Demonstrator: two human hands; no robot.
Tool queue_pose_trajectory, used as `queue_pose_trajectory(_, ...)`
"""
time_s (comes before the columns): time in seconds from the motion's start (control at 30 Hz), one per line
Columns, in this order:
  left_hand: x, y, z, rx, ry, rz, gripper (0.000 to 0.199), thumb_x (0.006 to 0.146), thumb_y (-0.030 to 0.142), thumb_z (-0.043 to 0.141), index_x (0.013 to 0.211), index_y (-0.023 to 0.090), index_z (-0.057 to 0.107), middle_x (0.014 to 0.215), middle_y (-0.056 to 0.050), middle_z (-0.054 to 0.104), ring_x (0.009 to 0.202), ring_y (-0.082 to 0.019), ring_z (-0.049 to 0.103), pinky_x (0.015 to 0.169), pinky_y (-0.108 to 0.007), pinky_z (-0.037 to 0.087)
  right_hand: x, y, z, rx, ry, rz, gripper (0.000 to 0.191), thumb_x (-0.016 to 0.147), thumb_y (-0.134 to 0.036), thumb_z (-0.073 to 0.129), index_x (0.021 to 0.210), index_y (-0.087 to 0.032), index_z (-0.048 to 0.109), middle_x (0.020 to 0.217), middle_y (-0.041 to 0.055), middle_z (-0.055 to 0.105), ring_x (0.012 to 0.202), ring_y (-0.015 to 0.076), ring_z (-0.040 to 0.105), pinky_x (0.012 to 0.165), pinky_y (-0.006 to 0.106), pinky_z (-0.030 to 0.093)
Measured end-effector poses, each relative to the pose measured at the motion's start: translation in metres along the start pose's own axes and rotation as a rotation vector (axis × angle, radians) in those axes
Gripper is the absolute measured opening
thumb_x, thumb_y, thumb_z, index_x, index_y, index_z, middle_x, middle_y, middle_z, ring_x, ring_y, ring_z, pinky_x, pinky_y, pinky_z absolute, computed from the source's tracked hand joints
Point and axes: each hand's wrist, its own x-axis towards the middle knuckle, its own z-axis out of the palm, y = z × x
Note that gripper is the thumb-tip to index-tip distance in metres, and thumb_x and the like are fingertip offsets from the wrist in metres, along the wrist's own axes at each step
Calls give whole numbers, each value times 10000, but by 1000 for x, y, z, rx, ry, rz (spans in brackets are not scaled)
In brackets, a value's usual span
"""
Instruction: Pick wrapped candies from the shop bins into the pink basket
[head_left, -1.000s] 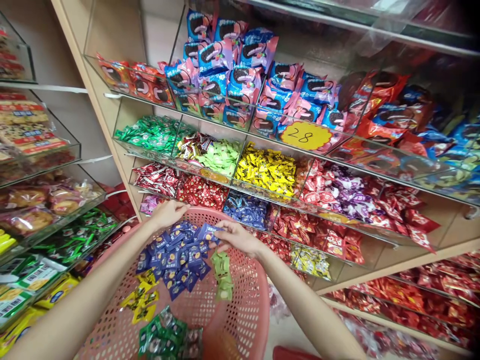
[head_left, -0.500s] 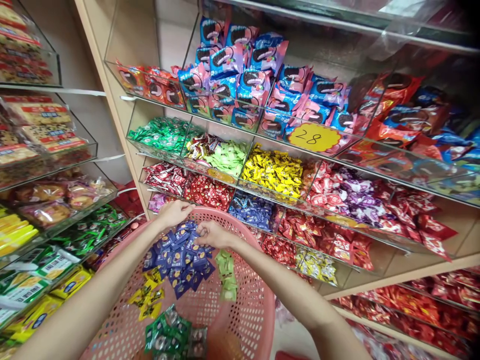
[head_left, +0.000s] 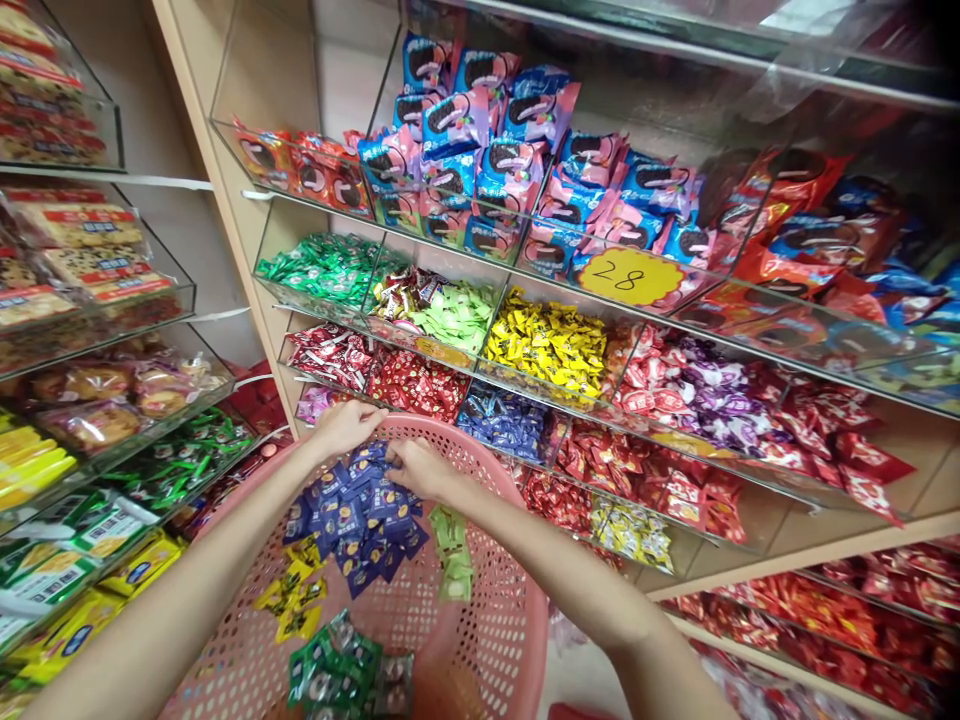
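A pink perforated basket (head_left: 517, 600) holds a pile of blue-purple packets (head_left: 367, 520), yellow packets (head_left: 296, 590), green packets (head_left: 337, 660) and a light green strip of packets (head_left: 452, 550). My left hand (head_left: 351, 424) is at the basket's far rim, its fingers curled against the edge; it seems to grip the rim. Over the upper right of the blue-purple pile is my right hand (head_left: 420, 468), fingers bent and closed together. Whatever it may hold is hidden.
Clear shelf bins rise beyond the basket, with yellow candies (head_left: 546, 345), green candies (head_left: 322, 268) and blue-pink cookie packs (head_left: 454, 120). A yellow price tag (head_left: 628, 275) reads 28. More snack shelves (head_left: 97, 290) stand at the left.
My right hand has shifted slightly left and up over the blue-purple packets, and its fingers look more curled. My left hand stays at the rim.
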Motion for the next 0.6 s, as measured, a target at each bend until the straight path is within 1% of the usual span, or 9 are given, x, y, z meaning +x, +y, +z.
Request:
queue_pose_trajectory(0.1, 1, 0, 1, 2, -5, 9, 533, 785, 605, 265, 928, 280, 662, 805, -24, 669, 769, -224, 604, 618, -259, 367, -4, -6, -3, -95, 43, -8, 74, 732, -172, 564, 787, -192, 518, 797, 13, 557, 756, 147, 502, 643, 235, 360)
queue_pose_trajectory(0.2, 1, -1, 0, 10, -9, -2, 531, 783, 611, 261, 951, 296, 653, 809, -17, 669, 795, -239, 602, 628, -269, 369, -12, -14, -14, -118, 67, -21, 83, 756, -171, 543, 835, -188, 525, 877, 39, 565, 814, 159, 514, 693, 252, 377)
queue_pose_trajectory(0.27, 1, -4, -1, 9, -14, 4, 537, 787, 609, 252, 933, 285, 655, 781, -20, 666, 779, -240, 602, 620, -272, 366, -26, -22, -25, -78, 119, -24, 109, 780, -193, 525, 888, -190, 536, 902, 46, 572, 820, 164, 525, 702, 262, 389)
queue_pose_trajectory(0.33, 1, -8, -1, -8, -19, 24, 549, 794, 598, 240, 898, 261, 661, 761, -26, 661, 754, -232, 601, 610, -268, 363, -49, -30, -35, 15, 206, -12, 144, 809, -232, 501, 943, -203, 546, 912, 43, 582, 817, 165, 536, 710, 271, 400)
queue_pose_trajectory(0.4, 3, -12, -2, -16, -16, 31, 559, 799, 589, 231, 883, 247, 665, 776, -37, 661, 762, -234, 600, 614, -268, 368, -81, -35, -39, 130, 336, 29, 155, 822, -256, 490, 955, -227, 563, 919, 38, 593, 867, 171, 538, 760, 287, 403)
queue_pose_trajectory(0.47, 6, -16, -2, -12, -17, 3, 540, 789, 595, 253, 939, 272, 658, 806, -32, 666, 795, -243, 601, 631, -275, 372, -118, -35, -33, 206, 535, 137, 176, 829, -258, 474, 971, -250, 577, 995, 51, 588, 976, 190, 512, 854, 329, 376)
queue_pose_trajectory(0.53, 9, -17, -2, -10, -27, -19, 535, 781, 606, 264, 988, 291, 644, 811, -29, 669, 814, -249, 602, 634, -278, 372, -152, -29, -15, 229, 814, 345, 217, 798, -285, 511, 1001, -259, 582, 1139, 72, 525, 1106, 224, 437, 945, 385, 309)
queue_pose_trajectory(0.57, 11, -17, -2, -11, -31, -18, 536, 781, 607, 263, 991, 292, 643, 809, -30, 670, 814, -248, 603, 632, -276, 371, -167, -24, -4, 261, 920, 442, 258, 768, -303, 544, 1019, -255, 579, 1185, 76, 495, 1154, 240, 395, 979, 404, 268)
queue_pose_trajectory(0.6, 13, -16, -2, -12, -34, -4, 536, 785, 603, 258, 975, 288, 648, 808, -33, 670, 808, -244, 604, 628, -273, 370, -179, -19, 9, 337, 1001, 536, 320, 735, -326, 574, 1044, -246, 567, 1211, 82, 479, 1172, 251, 381, 991, 412, 256)
